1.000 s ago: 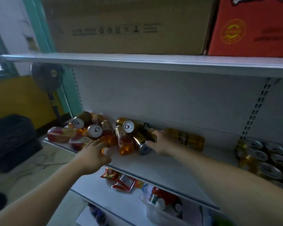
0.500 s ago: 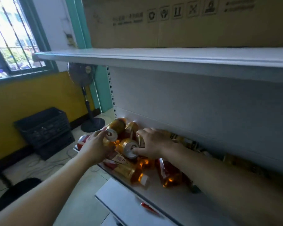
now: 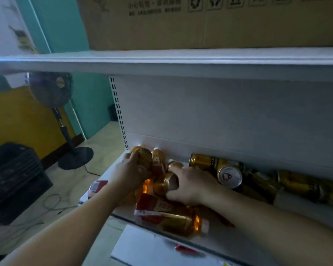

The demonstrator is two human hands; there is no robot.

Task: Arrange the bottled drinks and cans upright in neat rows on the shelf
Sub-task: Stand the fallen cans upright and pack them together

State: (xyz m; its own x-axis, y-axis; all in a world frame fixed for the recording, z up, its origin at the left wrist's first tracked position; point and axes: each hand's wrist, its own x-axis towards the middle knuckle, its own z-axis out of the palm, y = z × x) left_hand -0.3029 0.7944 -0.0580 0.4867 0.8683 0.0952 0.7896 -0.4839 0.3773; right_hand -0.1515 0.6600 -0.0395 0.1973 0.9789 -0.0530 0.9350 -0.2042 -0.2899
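Gold cans (image 3: 230,176) and red-labelled amber bottles (image 3: 167,217) lie tumbled on their sides at the left end of the white shelf (image 3: 109,170). The left hand (image 3: 130,171) has its grip wrapped round the rear can (image 3: 142,159) near the back panel. The right hand (image 3: 190,186) has its grip clasping the front can (image 3: 165,184) just beside it. A cardboard box (image 3: 200,25) sits on the shelf above, and a standing fan (image 3: 50,89) stands on the floor to the left.

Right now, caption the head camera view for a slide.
Left hand grips one gold can, right hand another, among toppled bottles on the shelf.
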